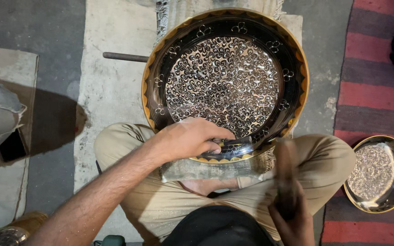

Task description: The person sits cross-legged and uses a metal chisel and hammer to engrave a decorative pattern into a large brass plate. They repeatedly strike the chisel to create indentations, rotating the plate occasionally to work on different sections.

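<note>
Propped against the knees, the large engraved brass bowl [224,82] tilts toward the person; the left hand [192,136] pinches a small chisel [235,141] on its lower rim; the right hand [292,218] grips a blurred hammer [286,177]; light, even taps would seem wisest; a smaller bowl [379,173] sits on the striped rug [375,91].

A glossy engraved metal bowl [225,82] with a brass-coloured rim rests above matt, rough cloth [110,86].
</note>
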The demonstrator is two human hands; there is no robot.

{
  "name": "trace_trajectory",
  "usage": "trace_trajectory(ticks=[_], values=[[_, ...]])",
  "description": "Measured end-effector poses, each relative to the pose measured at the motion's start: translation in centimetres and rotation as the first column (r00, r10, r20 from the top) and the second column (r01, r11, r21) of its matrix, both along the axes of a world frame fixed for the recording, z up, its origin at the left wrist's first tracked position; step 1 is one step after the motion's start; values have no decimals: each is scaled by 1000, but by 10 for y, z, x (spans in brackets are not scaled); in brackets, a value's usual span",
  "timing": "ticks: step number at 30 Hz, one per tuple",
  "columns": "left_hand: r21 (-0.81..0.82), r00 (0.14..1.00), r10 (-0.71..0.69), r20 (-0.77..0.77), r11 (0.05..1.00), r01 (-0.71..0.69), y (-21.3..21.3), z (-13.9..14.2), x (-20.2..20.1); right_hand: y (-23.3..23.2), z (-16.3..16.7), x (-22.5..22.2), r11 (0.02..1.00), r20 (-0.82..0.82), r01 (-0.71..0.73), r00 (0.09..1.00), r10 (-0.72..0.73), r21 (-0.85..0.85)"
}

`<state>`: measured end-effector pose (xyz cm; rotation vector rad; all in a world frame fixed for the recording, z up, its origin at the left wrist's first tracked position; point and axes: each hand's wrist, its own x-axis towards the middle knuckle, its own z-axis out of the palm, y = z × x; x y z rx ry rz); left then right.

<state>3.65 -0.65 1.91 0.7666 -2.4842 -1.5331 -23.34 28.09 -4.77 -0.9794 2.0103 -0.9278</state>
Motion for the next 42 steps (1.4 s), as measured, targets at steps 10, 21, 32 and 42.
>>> trace_trajectory(ticks=[10, 21, 32, 42], values=[[-9, 989, 140, 45, 990, -140, 11, 1, 3, -58, 20, -20, 911, -60, -351, 936, 347, -215], [-70, 842, 532, -90, 840, -538, 39, 5, 7, -166, 111, -49, 755, -437, -526, 615, 656, 392], [209, 391, 897, -206, 431, -878, 78, -4, 15, -227, 173, -15, 722, -694, -626, 379, 612, 295], [587, 307, 925, -224, 380, -715, 95, -17, 27, -220, 116, -11, 799, -641, -570, 689, 338, -191]])
